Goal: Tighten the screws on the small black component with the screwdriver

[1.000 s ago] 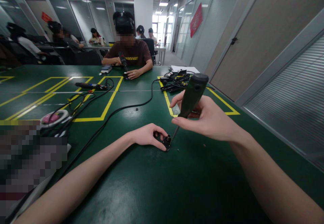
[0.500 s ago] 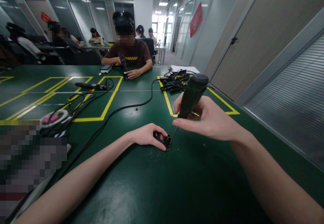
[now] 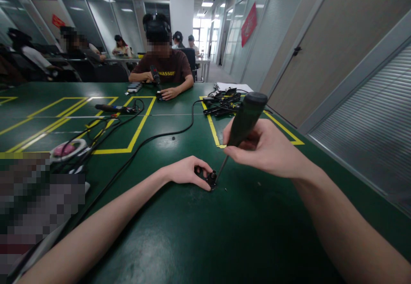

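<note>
Two hands met at one small black part (image 3: pixel 210 178) on the green counter (image 3: pixel 180 232): the left hand (image 3: pixel 186 171) pinched it from nine o'clock, while the right hand (image 3: pixel 269 149) gripped a screwdriver (image 3: pixel 244 121) slanting down from one o'clock onto it.

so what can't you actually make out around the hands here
- Head view: the small black part is mostly covered by the left hand.
- The screwdriver tip is too small to tell from the part.
- A tiny speck beside it: too small to identify.
- Lower left of the table is pixelated.
</note>
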### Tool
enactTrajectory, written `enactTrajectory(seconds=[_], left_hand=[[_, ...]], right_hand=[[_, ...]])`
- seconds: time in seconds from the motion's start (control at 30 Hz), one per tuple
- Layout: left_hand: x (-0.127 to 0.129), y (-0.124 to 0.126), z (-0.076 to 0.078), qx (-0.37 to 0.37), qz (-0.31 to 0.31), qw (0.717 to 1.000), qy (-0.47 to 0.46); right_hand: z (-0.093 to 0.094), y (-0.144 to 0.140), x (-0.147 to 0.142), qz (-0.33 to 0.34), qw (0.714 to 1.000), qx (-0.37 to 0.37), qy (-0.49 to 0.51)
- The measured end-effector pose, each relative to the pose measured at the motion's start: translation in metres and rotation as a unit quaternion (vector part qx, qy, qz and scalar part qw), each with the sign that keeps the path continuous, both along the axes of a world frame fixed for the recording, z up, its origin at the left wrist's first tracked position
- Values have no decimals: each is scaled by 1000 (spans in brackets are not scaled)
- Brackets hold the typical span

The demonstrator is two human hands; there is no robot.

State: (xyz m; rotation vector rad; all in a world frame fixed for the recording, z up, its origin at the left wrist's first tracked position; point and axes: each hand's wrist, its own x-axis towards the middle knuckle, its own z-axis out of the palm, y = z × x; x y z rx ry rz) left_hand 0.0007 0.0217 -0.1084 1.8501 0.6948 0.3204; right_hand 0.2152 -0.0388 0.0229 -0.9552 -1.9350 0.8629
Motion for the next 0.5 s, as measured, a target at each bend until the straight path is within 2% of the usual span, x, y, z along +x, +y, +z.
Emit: enactTrajectory(seconds=[0.3, 0.5], left_hand=[[1, -2, 2, 2, 0, 1000, -4], [1, -2, 2, -9, 3, 1000, -3]], right_hand=[[-1, 1, -1, -7, 1000, -19, 7], [0, 1, -1, -35, 999, 3, -9]])
